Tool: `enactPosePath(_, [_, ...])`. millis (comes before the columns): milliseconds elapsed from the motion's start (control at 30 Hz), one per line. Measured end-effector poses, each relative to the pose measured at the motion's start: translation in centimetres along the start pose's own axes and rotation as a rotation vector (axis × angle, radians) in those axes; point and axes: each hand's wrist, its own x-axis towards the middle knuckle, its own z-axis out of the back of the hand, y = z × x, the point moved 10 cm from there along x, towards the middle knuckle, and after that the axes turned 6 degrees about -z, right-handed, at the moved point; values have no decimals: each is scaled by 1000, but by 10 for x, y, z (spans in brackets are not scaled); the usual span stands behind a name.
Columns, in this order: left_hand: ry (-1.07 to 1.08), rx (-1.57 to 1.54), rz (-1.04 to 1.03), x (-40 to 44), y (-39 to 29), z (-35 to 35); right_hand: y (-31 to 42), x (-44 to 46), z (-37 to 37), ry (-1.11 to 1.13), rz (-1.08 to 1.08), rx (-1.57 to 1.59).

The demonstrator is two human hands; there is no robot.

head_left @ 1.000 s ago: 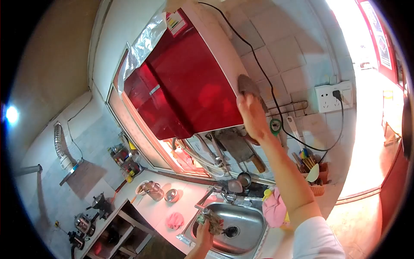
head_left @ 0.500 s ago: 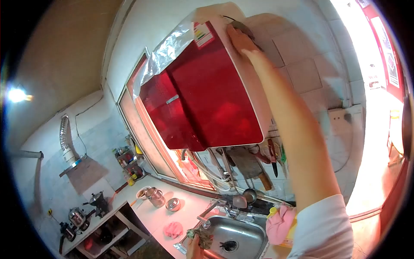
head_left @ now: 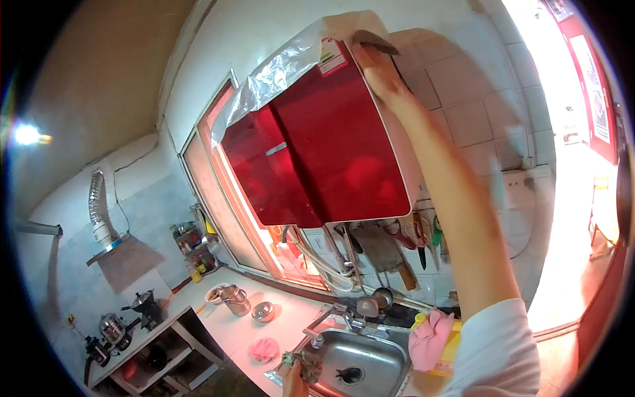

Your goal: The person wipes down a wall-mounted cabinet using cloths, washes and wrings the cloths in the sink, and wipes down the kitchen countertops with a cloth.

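- The left hand [head_left: 295,383] was low in the scene, left of the sink [head_left: 395,347], its fingers closed around a crumpled green-and-brown rag [head_left: 305,366].
- Just left of that rag, a pink cloth [head_left: 264,349] lay bunched on the white counter [head_left: 228,325].
- The sink's drain held a dark object, too small to make out, and a metal tap [head_left: 325,323] leaned over the basin from its far left side.
- Right of the sink, a second pink cloth [head_left: 430,339] was draped over something yellow.
- The right arm stretched up and away, and the right hand [head_left: 378,68] had hold of a dark gray cloth [head_left: 376,42] at the top of the red box's [head_left: 344,149] right side; its fingers were bent, their tips hidden.
- The red box hung on the wall above the sink, with clear plastic [head_left: 284,66] along its top.
- Below it hung a cleaver [head_left: 378,246] and, to the right, scissors [head_left: 419,235].
- Farther left on the counter stood a metal pot [head_left: 235,301] beside a small metal bowl [head_left: 262,311].
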Motion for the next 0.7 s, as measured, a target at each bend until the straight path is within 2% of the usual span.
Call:
enactPosePath(100, [81, -38, 0, -2, 16, 10, 41, -11, 3, -33, 220, 100])
enactPosePath(200, [101, -12, 96, -1, 28, 16, 28, 39, -17, 241, -59, 7])
enactPosePath(233, [93, 3, 137, -2, 31, 17, 28, 55, -16, 153, 53, -87])
enactPosePath(300, [-24, -20, 92, 0, 18, 3, 27, 69, -19, -27, 280, -274])
enactPosePath(333, [-81, -30, 70, 0, 13, -2, 37, 53, -16, -8, 287, -273])
enactPosePath(433, [-9, -20, 59, -2, 13, -16, 45, -38, 1, 40, 271, -272])
enactPosePath(533, [-12, 86, 171, -8, 38, -10, 31, -160, 26, -11, 191, -246])
enactPosePath(600, [-7, 43, 219, -12, 51, -9, 28, -239, 30, 130, -18, -433])
enactPosePath(700, [-25, 12, 285, -14, 66, -11, 12, -299, 36, 150, -56, -391])
